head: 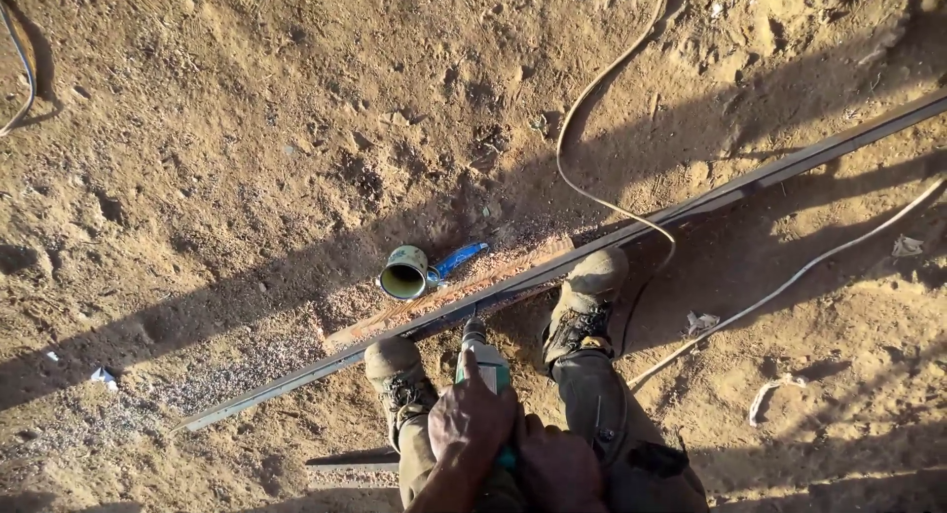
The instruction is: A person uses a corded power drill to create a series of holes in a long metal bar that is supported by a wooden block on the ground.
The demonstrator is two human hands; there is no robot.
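Beyond the fingers and a little to their left, a green enamel mug (403, 273) lies tipped on its side on the dirt ground (247, 128), with a blue-handled tool (461, 257) just beside it; both are near the work and would be better kept out of any spray of grit. The left hand (471, 419) is wrapped over the body of a green power tool (485, 363), its fingers (470, 373) closed around the housing with one lying along the top, and the tool's nose points down at the long metal bar (552, 268) that runs slantwise just ahead of the fingers. The right hand (559, 466), close behind and touching the left, seems closed on the tool's rear (its fingers are hidden, so the grip itself cannot be told). Both boots, left boot (398, 373) and right boot (584, 301), stand against the bar on either side of the fingers, which pins it well; I judge steady, square pressure matters most here. Further right, a pale cable (602, 178) loops over the bar and should stay away from the tool's tip.
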